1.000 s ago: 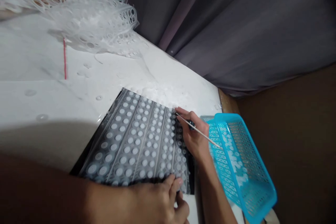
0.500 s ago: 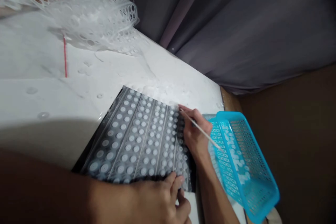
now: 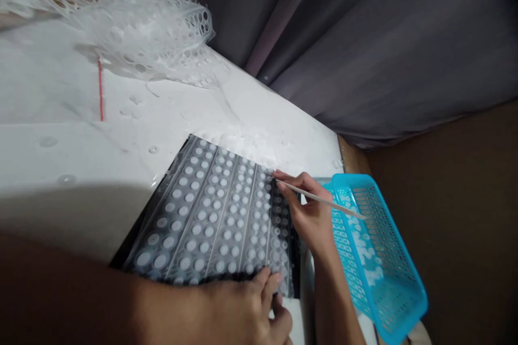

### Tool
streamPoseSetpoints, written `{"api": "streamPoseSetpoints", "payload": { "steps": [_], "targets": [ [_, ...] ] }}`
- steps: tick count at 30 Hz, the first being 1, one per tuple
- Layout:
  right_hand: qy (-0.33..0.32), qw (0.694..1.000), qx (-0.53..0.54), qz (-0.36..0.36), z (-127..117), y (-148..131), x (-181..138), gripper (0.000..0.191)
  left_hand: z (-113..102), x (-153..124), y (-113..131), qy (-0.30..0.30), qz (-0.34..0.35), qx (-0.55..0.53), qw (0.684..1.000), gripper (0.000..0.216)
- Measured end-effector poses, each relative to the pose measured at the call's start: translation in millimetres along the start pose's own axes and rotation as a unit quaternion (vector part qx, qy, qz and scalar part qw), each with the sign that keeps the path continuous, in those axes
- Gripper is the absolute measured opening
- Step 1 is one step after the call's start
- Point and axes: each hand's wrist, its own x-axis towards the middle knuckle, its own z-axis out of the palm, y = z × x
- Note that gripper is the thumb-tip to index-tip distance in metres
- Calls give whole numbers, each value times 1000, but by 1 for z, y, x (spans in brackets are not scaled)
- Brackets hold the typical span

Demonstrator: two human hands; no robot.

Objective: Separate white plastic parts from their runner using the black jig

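A black board [image 3: 135,234] lies tilted on the white table, covered by a clear plastic sheet of round white discs [image 3: 209,203] in rows. At its near right edge, my left hand [image 3: 253,302] is closed, with bent fingertips pressing and gripping the sheet's edge. My right hand [image 3: 311,210] pinches a thin white stick [image 3: 324,201] at the far right corner of the sheet. The stick's tip is among the discs there, partly hidden by the fingers. Its other end points right, over the blue basket.
A blue perforated basket [image 3: 400,242] with small white pieces inside stands beside my right forearm. Crumpled clear perforated plastic [image 3: 133,27] lies at the far left, near a clear bag with a red strip [image 3: 101,89]. Loose discs [image 3: 67,179] are scattered on the table [image 3: 243,102]. A grey curtain [image 3: 364,38] hangs behind.
My right hand has shifted slightly right and nearer along the sheet's edge, and the stick has swung flatter, its back end farther right. My left hand stays in place.
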Motion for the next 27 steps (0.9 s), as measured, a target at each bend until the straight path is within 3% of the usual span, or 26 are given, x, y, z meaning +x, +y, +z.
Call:
{"api": "streamPoseSetpoints", "payload": {
  "steps": [4,6,10,13,16,20,27],
  "targets": [
    [-17,1000,-20,0,-1,1,0,17,36,0,24,33,-108,10,994,27],
    [-22,999,-28,-2,-2,2,-1,15,41,2,28,31,-140,9,990,31],
    [-28,998,-60,-5,-3,2,-2,13,14,4,11,12,-64,-5,998,20],
    [-29,996,-83,-7,-2,3,-3,12,-2,3,0,14,-48,-13,999,16],
    [-33,993,-111,-20,-3,3,-3,12,6,3,7,23,-63,-3,998,16],
    [-70,979,-184,-54,-5,-3,-5,14,19,0,19,-22,-121,-7,992,24],
    [-74,964,-241,-84,-1,-6,-8,24,6,-4,15,-23,-137,5,990,26]
  ]
}}
